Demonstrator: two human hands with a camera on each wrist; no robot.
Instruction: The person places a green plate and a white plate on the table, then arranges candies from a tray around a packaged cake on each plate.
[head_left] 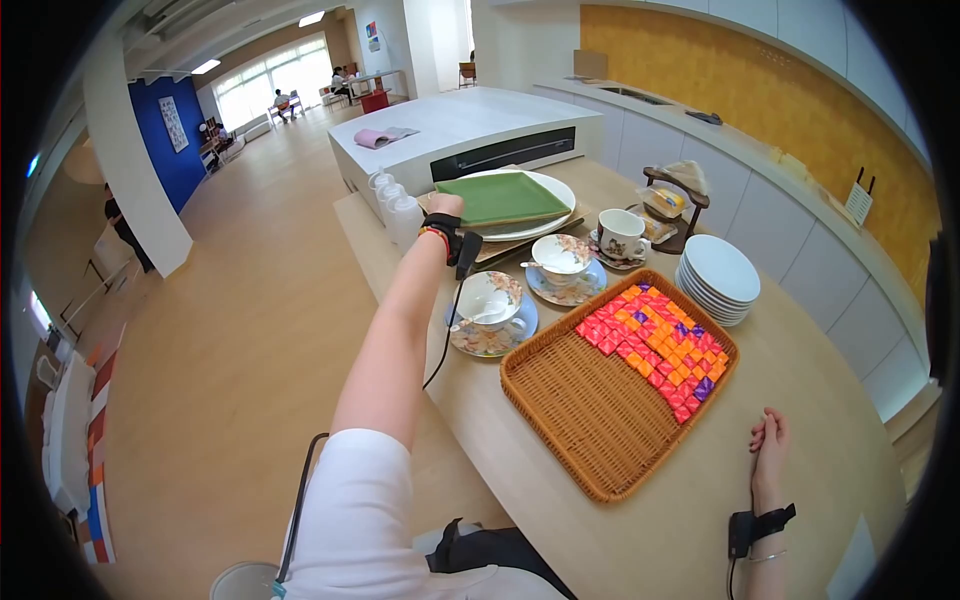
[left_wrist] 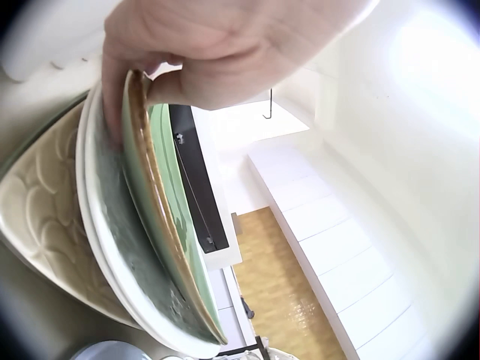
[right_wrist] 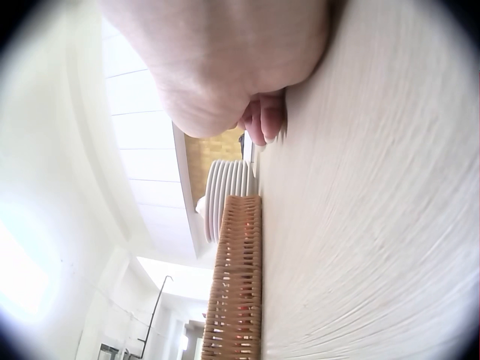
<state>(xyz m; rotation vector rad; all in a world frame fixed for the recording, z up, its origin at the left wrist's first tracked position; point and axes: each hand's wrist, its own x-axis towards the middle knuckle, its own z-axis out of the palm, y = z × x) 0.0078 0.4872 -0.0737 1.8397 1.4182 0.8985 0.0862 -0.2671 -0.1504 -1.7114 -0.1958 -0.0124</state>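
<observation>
My left hand [head_left: 445, 205] pinches the near-left edge of a green rectangular plate [head_left: 505, 199], thumb on one face and fingers on the other, as the left wrist view shows. Under it lies a white oval platter [head_left: 566, 190], and below that a patterned beige dish [left_wrist: 56, 217]. In the left wrist view the green plate [left_wrist: 161, 202] is tilted up from the platter at the held side. My right hand [head_left: 770, 440] rests on the table, fingers loosely curled and holding nothing, beside the wicker tray [head_left: 570, 430]; the right wrist view shows the tray's side [right_wrist: 238, 277].
Red, orange and purple wrapped pieces [head_left: 665, 345] fill part of the tray. Floral cups [head_left: 490, 300] on saucers, a mug [head_left: 621, 232], stacked white bowls [head_left: 718, 275], white bottles [head_left: 403, 218] and a dark wooden stand [head_left: 680, 225] surround it. A raised white unit [head_left: 480, 115] stands behind.
</observation>
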